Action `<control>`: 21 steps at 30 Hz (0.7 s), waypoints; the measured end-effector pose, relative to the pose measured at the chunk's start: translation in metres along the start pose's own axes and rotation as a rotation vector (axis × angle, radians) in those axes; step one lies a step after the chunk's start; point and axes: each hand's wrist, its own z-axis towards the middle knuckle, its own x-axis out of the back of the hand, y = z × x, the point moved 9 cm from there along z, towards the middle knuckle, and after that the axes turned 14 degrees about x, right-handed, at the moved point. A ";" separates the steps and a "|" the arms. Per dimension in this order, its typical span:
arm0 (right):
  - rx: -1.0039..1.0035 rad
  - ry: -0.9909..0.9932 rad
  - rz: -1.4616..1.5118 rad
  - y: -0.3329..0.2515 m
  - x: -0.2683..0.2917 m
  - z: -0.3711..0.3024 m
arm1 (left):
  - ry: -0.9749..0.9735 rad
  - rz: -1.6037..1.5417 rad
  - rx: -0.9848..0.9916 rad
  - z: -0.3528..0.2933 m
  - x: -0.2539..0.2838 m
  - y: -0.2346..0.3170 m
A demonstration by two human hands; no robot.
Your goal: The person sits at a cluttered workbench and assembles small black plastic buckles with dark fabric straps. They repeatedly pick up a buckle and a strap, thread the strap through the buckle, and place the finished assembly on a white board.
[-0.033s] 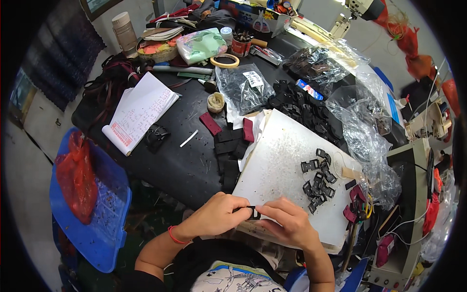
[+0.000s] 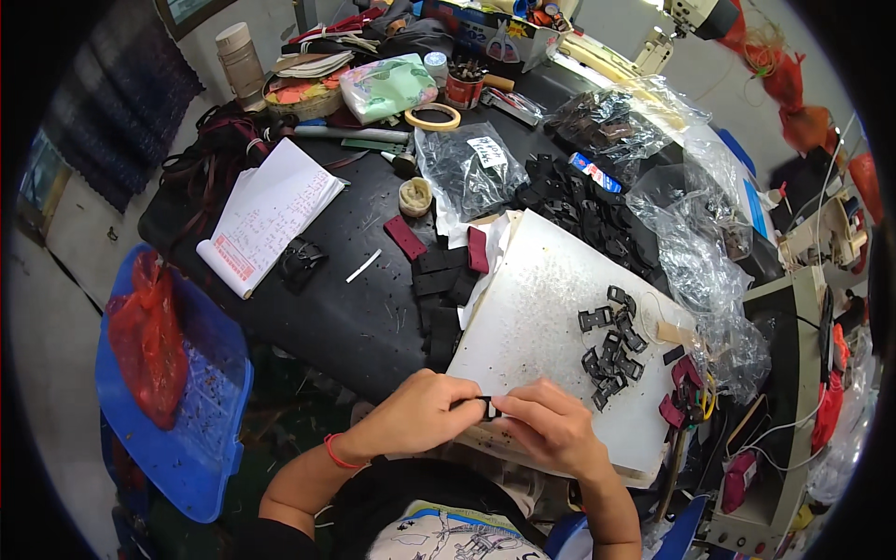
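Note:
My left hand pinches a small black plastic buckle at the near edge of the white board. From the other side, the thumb and fingers of my right hand close on the same buckle. A light opening shows in its frame, while the fingertips hide much of the rest. To the right on the board lies a loose cluster of similar black buckles. Left of the board are black strap pieces and a maroon strap piece.
A heap of black pieces and clear plastic bags border the board's far right side. An open notebook lies on the black table at left. Below it stands a blue bin holding a red bag.
My right fingers have shifted very slightly around the buckle. The rest looks the same.

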 end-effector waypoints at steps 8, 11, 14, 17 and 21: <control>-0.178 0.219 -0.099 0.020 0.011 -0.028 | 0.517 0.060 -0.116 0.040 0.095 0.005; -0.113 0.268 -0.133 0.000 0.015 -0.015 | 1.170 0.724 -0.105 0.057 0.142 -0.021; -0.142 0.253 -0.108 -0.004 0.011 -0.021 | 1.216 0.871 -0.188 0.067 0.137 -0.012; -0.239 0.336 0.054 0.006 0.012 -0.023 | 1.017 0.102 -0.154 0.066 0.160 -0.023; -0.442 0.542 0.274 0.023 0.007 -0.042 | 0.806 -0.357 -0.277 0.040 0.123 0.010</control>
